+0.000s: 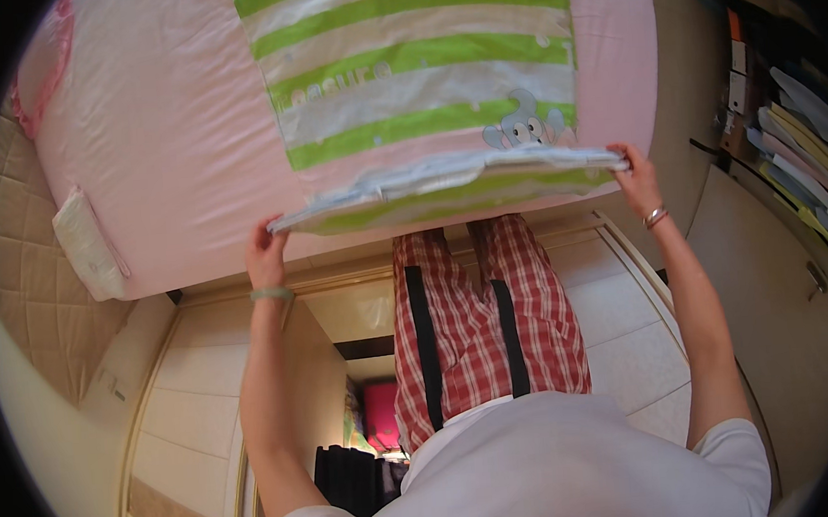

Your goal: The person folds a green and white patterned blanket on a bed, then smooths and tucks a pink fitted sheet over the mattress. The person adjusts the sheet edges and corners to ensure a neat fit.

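Observation:
A green-and-white striped cloth [421,90] with a grey-blue cartoon elephant lies spread on the pink bed sheet [165,132]. Nearer to me, at the bed's edge, a strip of cloth [456,174] stretches between my two hands, pale along its top and green-striped below. Its edge is slightly blurred. I cannot tell whether it joins the flat piece. My left hand [265,247] pinches its left corner, and my right hand [635,178] pinches its right corner, a little farther from me.
A pink ruffled pillow [44,54] and a small whitish folded item [89,245] lie at the bed's left side. Files and papers [805,145] fill a shelf at right. An open cabinet door [312,381] stands below left, near dark clothing [353,479].

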Demonstrator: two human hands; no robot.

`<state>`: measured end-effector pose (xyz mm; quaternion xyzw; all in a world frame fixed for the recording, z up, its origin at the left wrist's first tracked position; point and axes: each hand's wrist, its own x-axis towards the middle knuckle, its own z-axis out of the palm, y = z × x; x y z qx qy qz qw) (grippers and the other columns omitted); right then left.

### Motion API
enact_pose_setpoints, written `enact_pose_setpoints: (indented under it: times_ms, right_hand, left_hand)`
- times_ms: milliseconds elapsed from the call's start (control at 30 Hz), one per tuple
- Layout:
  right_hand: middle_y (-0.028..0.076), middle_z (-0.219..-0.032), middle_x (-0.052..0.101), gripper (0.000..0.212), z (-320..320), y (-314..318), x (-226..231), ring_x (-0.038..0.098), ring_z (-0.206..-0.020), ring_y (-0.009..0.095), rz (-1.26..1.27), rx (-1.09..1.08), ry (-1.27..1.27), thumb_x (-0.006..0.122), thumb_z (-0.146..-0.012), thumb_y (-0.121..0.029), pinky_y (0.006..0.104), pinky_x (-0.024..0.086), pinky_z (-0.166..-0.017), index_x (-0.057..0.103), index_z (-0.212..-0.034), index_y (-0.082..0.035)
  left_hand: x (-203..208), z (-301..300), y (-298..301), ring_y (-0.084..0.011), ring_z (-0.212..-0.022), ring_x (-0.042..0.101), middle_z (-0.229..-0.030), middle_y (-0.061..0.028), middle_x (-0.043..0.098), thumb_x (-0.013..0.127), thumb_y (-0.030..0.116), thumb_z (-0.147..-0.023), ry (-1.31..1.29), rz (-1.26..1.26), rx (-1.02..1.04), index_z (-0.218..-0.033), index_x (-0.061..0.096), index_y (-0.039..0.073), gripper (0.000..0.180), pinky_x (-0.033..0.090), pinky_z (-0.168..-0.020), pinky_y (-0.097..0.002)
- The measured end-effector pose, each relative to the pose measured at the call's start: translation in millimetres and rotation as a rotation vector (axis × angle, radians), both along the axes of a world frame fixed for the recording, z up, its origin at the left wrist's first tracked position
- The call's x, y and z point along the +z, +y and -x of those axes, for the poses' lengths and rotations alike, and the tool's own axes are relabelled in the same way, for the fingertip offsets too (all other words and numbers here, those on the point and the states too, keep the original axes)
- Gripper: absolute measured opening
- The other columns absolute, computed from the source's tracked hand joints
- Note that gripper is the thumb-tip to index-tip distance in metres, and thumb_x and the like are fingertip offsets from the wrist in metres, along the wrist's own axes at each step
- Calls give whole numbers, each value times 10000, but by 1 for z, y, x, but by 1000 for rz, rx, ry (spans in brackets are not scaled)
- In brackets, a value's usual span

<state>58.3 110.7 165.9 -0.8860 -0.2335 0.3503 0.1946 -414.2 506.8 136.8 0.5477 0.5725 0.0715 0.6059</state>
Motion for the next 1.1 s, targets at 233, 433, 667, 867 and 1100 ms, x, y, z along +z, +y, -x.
enact_pose_setpoints:
  times_ms: [233,433,667,867,1100]
  right_hand:
    - [57,-954,683,302,-61,64,-52,608,-773,114,-135,-79,-98,655,-839,-49,257,502,-706,604,-1136,-69]
    - [100,-1208,608,400,-74,79,-89,642,-927,207,-28,-193,-234,633,-827,-72,329,511,-793,576,-1220,-116]
    - [62,-1486,350,592,22,106,-62,373,-1329,294,-54,515,-406,638,-841,-219,482,337,-1043,446,-1396,-282]
    - [-16,-1581,106,689,33,143,-120,127,-1450,244,194,634,-491,632,-863,-332,661,290,-1021,288,-1457,-382]
    - [45,-1531,257,691,-15,92,-115,258,-1404,251,188,545,-480,679,-816,-191,548,307,-1058,373,-1430,-273]
  left_hand:
    - [-55,-97,85,-120,-971,600,-1048,-46,661,641,20,-864,-37,-44,-14,-1135,622,19,272,461,-873,-258]
    - [-88,-129,97,-122,-1026,585,-1151,-79,635,649,80,-875,72,-147,120,-1206,585,55,339,451,-906,-277]
    - [-75,-128,-4,-339,-1365,318,-1496,-112,330,681,202,-839,197,-825,-784,-1352,503,281,548,307,-1068,-515]
    - [-93,-194,-21,-322,-1455,101,-1587,-45,110,666,358,-836,463,-865,-1180,-1420,339,449,676,226,-1019,-710]
    - [-105,-104,30,-338,-1416,227,-1556,-122,208,709,321,-816,736,-700,-954,-1455,320,357,749,344,-1024,-544]
